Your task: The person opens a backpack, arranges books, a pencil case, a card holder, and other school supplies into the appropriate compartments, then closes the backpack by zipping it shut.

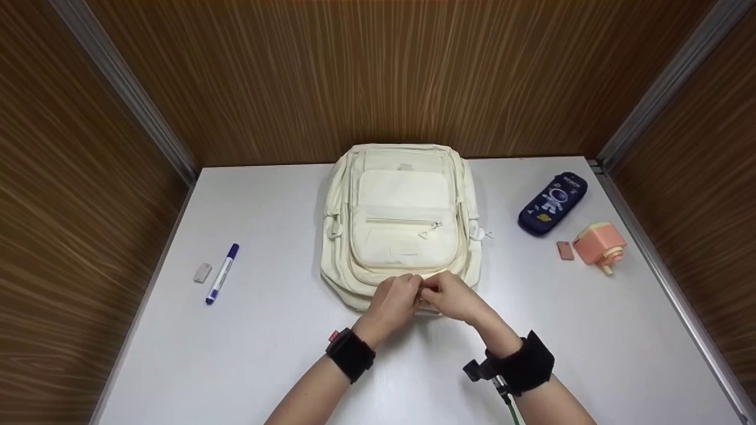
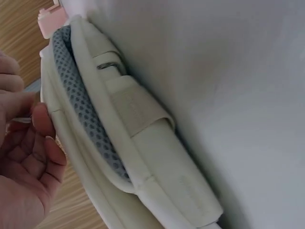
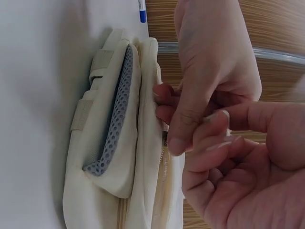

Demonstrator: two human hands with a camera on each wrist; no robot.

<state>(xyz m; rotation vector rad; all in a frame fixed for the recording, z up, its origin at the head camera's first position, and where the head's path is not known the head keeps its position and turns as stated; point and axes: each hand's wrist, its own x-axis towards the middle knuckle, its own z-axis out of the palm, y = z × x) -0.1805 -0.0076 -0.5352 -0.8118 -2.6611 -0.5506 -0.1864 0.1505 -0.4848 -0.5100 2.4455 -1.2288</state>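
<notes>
A cream backpack [image 1: 404,195] lies front up on the table, its bottom end towards me. At that end my left hand [image 1: 397,300] grips the edge of the bag beside a zipper [image 3: 161,155], thumb bent over it. Right against it, my right hand [image 1: 453,296] has thumb and fingertips pinched together at the zipper's pull, which the fingers mostly hide. The right wrist view shows the left hand [image 3: 219,57] above and the right hand [image 3: 257,183] below, their fingertips meeting. Grey mesh [image 2: 86,109] lines an opening in the bag's side.
To the left lie a blue-capped marker [image 1: 223,274] and a grey eraser [image 1: 202,273]. On the right are a dark blue astronaut pencil case [image 1: 553,203], a small pink eraser [image 1: 564,250] and a pink pencil sharpener with a crank [image 1: 599,244]. Wood-grain panels [image 1: 378,82] surround the table.
</notes>
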